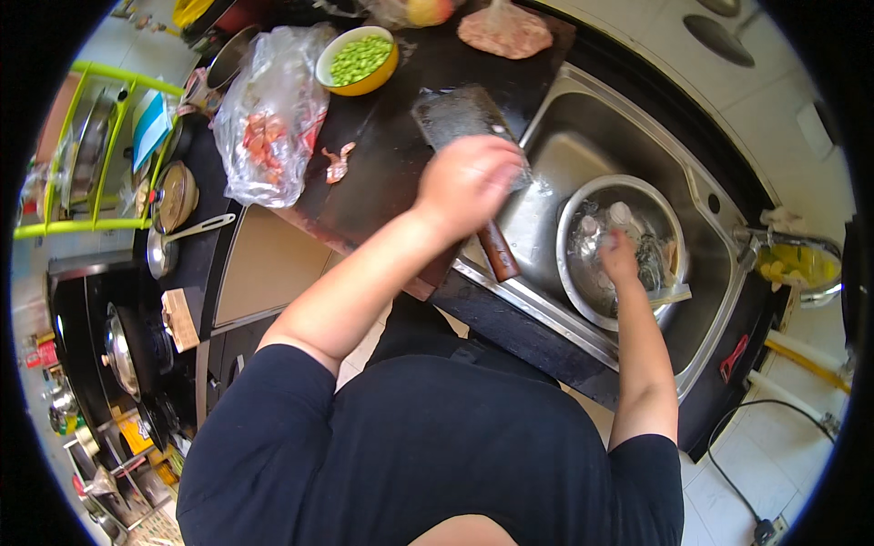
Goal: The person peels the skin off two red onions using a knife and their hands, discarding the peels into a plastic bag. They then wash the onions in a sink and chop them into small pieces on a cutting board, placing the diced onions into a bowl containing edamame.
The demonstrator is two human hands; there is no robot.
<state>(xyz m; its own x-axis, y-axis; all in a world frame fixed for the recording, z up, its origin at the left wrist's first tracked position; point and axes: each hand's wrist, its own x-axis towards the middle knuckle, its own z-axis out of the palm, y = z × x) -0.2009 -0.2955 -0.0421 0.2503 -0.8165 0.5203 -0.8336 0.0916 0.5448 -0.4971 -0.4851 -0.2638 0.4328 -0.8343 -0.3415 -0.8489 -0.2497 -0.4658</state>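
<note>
My left hand (469, 182) hovers over a cleaver (460, 114) lying on the dark counter by the sink. The hand is smeared by motion, its fingers bent, and I cannot tell whether it holds anything. The cleaver's brown wooden handle (498, 253) juts out below my wrist over the sink's front edge. My right hand (619, 259) reaches into a round metal basin (574, 289) of water in the sink. Its fingers are drawn together beside whitish round pieces (620, 215); what they grip is hidden. A clear plastic bag (669, 294) lies at the basin's near right rim.
A yellow bowl of green beans (355, 88), a plastic bag with peelings (264, 150) and a bag of pale pink meat (503, 30) sit on the counter. The steel sink (696, 364) has a faucet (824, 289) at right. A stove with a lidded pan (120, 353) stands left.
</note>
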